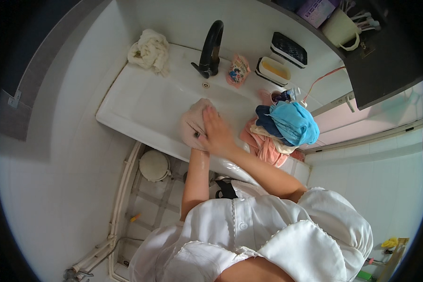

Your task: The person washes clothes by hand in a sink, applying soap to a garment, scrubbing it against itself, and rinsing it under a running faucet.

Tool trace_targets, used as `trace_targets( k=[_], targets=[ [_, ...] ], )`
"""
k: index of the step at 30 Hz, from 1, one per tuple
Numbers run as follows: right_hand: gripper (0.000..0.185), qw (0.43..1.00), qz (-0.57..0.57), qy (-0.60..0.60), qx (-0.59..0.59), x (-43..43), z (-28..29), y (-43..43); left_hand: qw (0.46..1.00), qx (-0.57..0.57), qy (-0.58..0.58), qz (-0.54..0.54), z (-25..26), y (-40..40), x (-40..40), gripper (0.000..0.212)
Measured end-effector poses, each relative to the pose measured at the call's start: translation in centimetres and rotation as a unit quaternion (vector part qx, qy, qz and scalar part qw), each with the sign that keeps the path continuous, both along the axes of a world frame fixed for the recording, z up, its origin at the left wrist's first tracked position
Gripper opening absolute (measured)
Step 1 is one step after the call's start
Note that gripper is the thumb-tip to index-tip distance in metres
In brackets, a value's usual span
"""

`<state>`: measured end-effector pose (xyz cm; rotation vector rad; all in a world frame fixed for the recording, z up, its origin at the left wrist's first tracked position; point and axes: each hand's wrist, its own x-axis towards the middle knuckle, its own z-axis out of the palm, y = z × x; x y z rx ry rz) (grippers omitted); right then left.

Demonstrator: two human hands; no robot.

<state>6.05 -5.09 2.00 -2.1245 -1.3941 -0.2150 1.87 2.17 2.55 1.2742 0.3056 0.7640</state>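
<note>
A wet-looking pale pink cloth item with a small dark spot and a dark line on it is over the white washbasin. My left hand is hidden in or under this item; only the wrist and forearm show below it. Flat against the item's right side lies my right hand, slightly blurred, its thumb apart from the fingers. Beyond the hands stands a black faucet, and the drain-like overflow hole sits just in front of its base.
Right of the basin is a heap of cloths, with a blue one above a pink one. A pink printed packet and a soap dish stand behind. A cream cloth fills the left corner. A dark shelf overhangs at right.
</note>
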Motion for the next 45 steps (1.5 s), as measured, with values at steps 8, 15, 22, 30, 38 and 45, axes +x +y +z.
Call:
trace_targets(
  k=[8, 15, 22, 30, 38, 45],
  targets=[
    [0.060, 0.997, -0.009, 0.067, 0.043, 5.1, 4.0, 1.9, 0.756, 0.546, 0.358, -0.043, 2.8, -2.1, 0.2, 0.054],
    [0.055, 0.996, 0.075, -0.019, -0.039, 0.4, 3.6, 1.5, 0.890, 0.381, 0.248, 0.020, 2.2, -0.7, -0.5, 0.047],
    [0.053, 0.996, 0.077, -0.030, -0.018, -0.7, 2.8, 0.3, 0.897, 0.374, 0.236, -0.003, 2.6, -0.3, -1.6, 0.041],
    [0.055, 0.998, 0.046, -0.030, 0.025, 4.4, 3.7, 2.4, 0.964, 0.246, 0.094, -0.032, 1.5, -1.3, -0.5, 0.035],
    [0.057, 0.992, 0.115, 0.003, -0.059, 1.7, 5.1, 3.1, 0.795, -0.512, -0.304, -0.112, -0.9, -2.7, -0.3, 0.029],
    [0.056, 0.981, 0.171, -0.073, -0.048, -2.8, 4.8, 1.4, 0.927, -0.209, -0.254, -0.177, -6.0, 0.7, -0.7, 0.032]
  ],
)
